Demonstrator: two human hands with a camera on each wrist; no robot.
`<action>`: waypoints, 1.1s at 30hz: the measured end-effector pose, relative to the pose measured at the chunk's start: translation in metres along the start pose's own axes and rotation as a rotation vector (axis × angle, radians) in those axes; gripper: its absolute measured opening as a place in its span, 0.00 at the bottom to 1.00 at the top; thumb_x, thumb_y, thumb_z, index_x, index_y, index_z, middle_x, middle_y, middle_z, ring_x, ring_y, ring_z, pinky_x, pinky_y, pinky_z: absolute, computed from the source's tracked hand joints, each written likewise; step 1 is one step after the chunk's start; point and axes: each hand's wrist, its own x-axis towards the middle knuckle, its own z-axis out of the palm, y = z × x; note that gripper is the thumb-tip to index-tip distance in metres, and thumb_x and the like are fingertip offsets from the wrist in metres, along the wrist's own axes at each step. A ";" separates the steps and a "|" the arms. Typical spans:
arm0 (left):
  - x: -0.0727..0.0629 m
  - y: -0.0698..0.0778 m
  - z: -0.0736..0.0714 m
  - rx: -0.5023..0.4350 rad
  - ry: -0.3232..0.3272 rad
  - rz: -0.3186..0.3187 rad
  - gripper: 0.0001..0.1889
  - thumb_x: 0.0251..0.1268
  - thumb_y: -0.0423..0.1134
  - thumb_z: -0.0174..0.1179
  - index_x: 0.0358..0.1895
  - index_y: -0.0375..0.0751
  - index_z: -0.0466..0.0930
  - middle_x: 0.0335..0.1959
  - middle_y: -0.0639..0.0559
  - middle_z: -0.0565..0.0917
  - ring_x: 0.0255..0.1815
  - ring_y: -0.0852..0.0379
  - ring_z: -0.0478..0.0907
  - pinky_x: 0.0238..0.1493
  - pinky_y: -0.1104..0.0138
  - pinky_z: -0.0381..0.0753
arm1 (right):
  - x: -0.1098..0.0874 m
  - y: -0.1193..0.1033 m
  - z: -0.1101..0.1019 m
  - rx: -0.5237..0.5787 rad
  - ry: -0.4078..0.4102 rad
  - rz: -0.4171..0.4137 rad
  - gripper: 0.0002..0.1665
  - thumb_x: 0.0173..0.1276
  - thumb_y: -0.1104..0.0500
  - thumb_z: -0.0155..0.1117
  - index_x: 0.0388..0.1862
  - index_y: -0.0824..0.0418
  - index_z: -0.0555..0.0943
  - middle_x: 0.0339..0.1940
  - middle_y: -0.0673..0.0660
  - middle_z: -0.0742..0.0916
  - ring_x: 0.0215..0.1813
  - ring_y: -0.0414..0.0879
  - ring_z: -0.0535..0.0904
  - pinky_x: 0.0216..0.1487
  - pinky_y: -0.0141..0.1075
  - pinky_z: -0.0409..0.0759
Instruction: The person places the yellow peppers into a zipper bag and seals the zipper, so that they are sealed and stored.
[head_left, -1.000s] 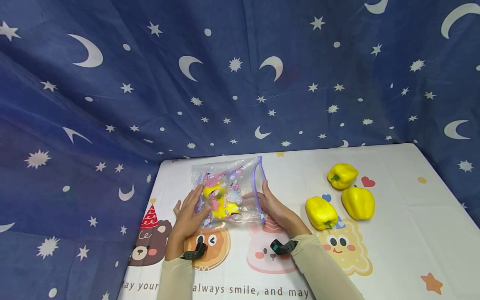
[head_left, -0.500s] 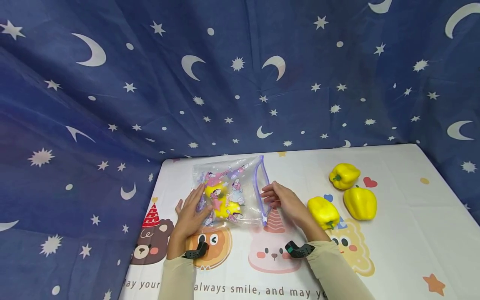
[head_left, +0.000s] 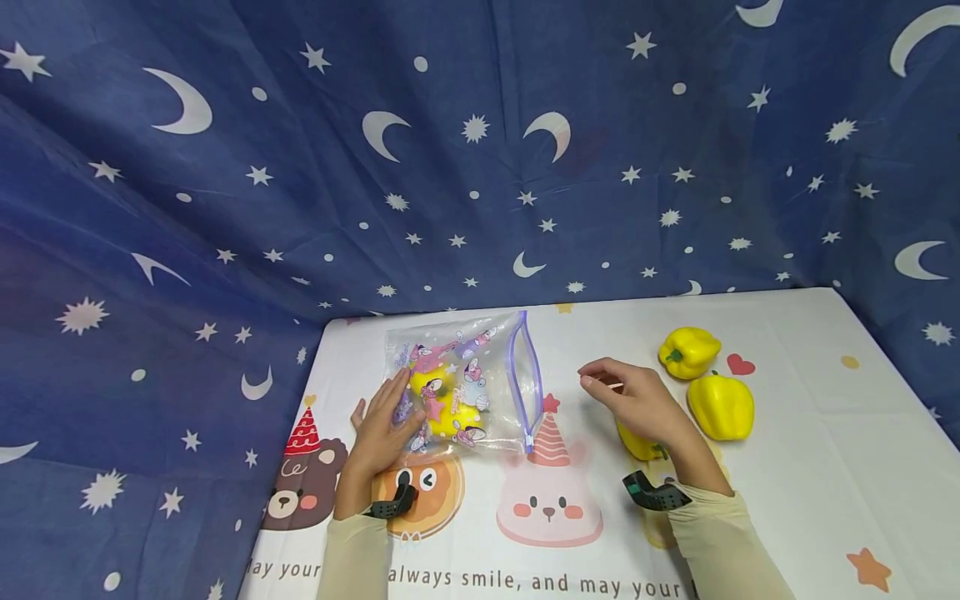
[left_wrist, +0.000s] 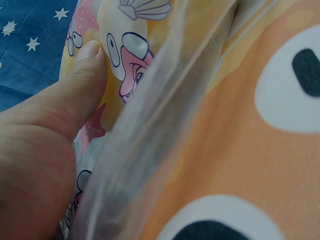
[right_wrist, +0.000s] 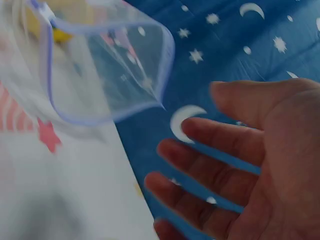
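Note:
A clear zip bag [head_left: 495,417] with pink cartoon prints lies on the left half of the table. Its purple-edged mouth [right_wrist: 162,50] gapes to the right, slider at the near corner. Inside show yellow bell peppers [head_left: 459,414], partly masked by the prints. My left hand [head_left: 384,429] rests on the bag's left end with fingers extended; in the left wrist view its thumb [left_wrist: 82,82] lies against the printed film. My right hand [head_left: 637,400] hovers right of the mouth, holding nothing, fingers loosely bent. Under it in the head view, a yellow bell pepper [head_left: 637,444] is partly hidden.
Two more yellow bell peppers, one farther back [head_left: 688,352] and one nearer [head_left: 720,407], sit right of my right hand. The white tablecloth [head_left: 810,483] has cartoon prints and lettering. A blue star-and-moon curtain [head_left: 465,233] stands behind and to the left.
My right hand has come out of the bag's mouth and moved right, now over the nearest loose pepper. My left hand stays on the bag.

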 end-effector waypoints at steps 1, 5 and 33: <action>0.000 0.000 0.000 0.000 0.001 0.001 0.41 0.70 0.57 0.61 0.82 0.61 0.53 0.84 0.55 0.57 0.84 0.40 0.50 0.74 0.32 0.29 | -0.001 0.002 -0.004 -0.030 -0.004 0.006 0.21 0.76 0.41 0.60 0.58 0.51 0.84 0.51 0.51 0.90 0.55 0.52 0.84 0.58 0.52 0.82; 0.000 -0.001 0.001 0.001 0.005 0.007 0.41 0.70 0.57 0.61 0.82 0.61 0.53 0.84 0.55 0.57 0.84 0.40 0.50 0.74 0.32 0.30 | -0.008 0.012 -0.019 -0.080 -0.035 0.031 0.25 0.73 0.41 0.65 0.61 0.54 0.83 0.56 0.56 0.89 0.59 0.56 0.82 0.59 0.55 0.81; 0.000 -0.001 0.000 0.006 0.006 0.010 0.42 0.69 0.57 0.61 0.82 0.60 0.54 0.84 0.54 0.58 0.84 0.39 0.50 0.74 0.31 0.30 | -0.022 0.051 -0.035 -0.148 -0.185 0.140 0.43 0.56 0.40 0.78 0.68 0.57 0.78 0.61 0.65 0.84 0.53 0.55 0.79 0.55 0.56 0.80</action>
